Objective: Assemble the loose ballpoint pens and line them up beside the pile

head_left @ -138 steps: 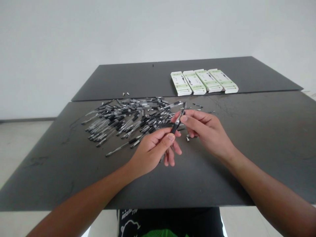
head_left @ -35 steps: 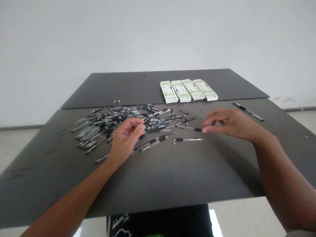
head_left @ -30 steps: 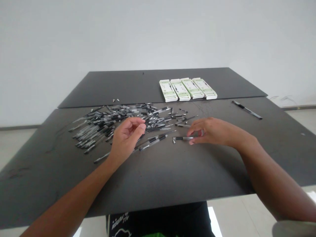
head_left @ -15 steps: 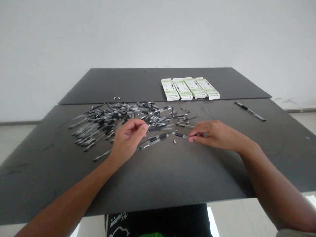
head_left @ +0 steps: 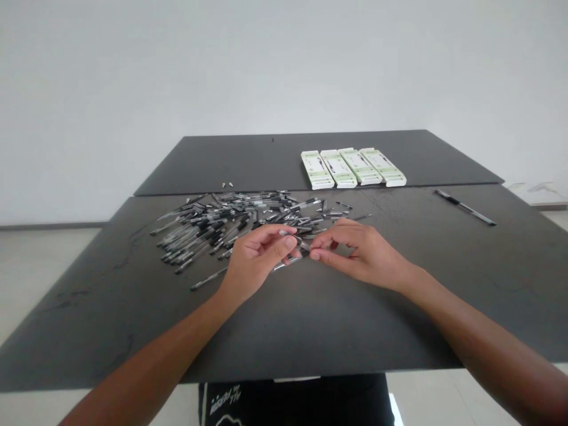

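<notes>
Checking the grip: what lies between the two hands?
The head view shows a clear pen bridging the left hand and right hand, apparently pinched by both.

— What are you counting at the upper right of the frame?
— Four green-and-white pen boxes (head_left: 352, 168) are sitting there, and one lone pen (head_left: 465, 207) is lying farther right.
— And toward the upper left?
— Two small pen tips (head_left: 227, 184) are lying there.
— And mid-frame?
— One left hand (head_left: 257, 254) and one right hand (head_left: 359, 257) are meeting beside one heap of pens (head_left: 222, 222), too many to count.
</notes>
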Demonstrator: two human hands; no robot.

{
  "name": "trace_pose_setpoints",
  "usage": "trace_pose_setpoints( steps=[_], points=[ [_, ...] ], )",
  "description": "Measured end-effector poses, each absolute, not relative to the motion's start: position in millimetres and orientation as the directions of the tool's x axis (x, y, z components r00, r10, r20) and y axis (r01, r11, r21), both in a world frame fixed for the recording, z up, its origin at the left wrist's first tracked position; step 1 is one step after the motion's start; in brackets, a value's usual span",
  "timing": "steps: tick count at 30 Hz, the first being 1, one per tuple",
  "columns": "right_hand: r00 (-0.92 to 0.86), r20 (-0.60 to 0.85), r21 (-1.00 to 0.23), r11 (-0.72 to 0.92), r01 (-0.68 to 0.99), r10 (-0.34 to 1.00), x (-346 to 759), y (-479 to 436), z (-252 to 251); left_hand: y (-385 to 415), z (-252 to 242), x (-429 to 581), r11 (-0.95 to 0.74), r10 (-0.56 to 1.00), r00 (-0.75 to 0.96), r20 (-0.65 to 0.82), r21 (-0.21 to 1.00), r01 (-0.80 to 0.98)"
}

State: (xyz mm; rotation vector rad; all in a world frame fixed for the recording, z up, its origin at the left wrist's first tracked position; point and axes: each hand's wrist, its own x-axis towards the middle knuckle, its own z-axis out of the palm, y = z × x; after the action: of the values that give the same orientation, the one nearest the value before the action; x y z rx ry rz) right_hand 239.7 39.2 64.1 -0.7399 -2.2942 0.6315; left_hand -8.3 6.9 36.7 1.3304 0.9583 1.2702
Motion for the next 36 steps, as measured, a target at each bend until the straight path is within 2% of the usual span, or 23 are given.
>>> trace_pose_setpoints(
  steps=[4,7,11,14,17,22,30,36],
  points=[
    [-0.569,0.408,-0.687,0.651,0.325,0.714,230,32,57,5,41,-10,-0.153,0.98,0.115,0.165,0.982,-0.107],
    [-0.55,0.414,-0.688,0.645,0.332,0.725,225,32,50,0,41,-7,-0.149,0.976,0.145,0.163,0.984,-0.1],
    [-0.446,0.449,-0.604,0.631,0.487,0.774,256,65,45,1,39,-5,-0.18,0.972,0.133,0.193,0.978,-0.106],
    [-0.358,0.484,-0.481,0.584,0.654,0.798,298,100,44,4,38,-5,-0.204,0.971,0.101,0.215,0.973,-0.111],
    [-0.439,0.39,-0.386,0.577,0.72,0.809,330,122,40,6,36,-5,-0.213,0.971,0.09,0.222,0.972,-0.104],
    [-0.518,0.266,-0.305,0.581,0.755,0.813,346,128,32,7,32,-4,-0.192,0.976,0.087,0.199,0.978,-0.078],
    [-0.568,0.212,-0.241,0.606,0.758,0.795,349,137,20,9,30,-6,-0.168,0.979,0.108,0.173,0.984,-0.052],
    [-0.539,0.249,-0.212,0.588,0.781,0.805,350,133,18,7,29,-5,-0.164,0.972,0.164,0.166,0.986,-0.028]
  ],
)
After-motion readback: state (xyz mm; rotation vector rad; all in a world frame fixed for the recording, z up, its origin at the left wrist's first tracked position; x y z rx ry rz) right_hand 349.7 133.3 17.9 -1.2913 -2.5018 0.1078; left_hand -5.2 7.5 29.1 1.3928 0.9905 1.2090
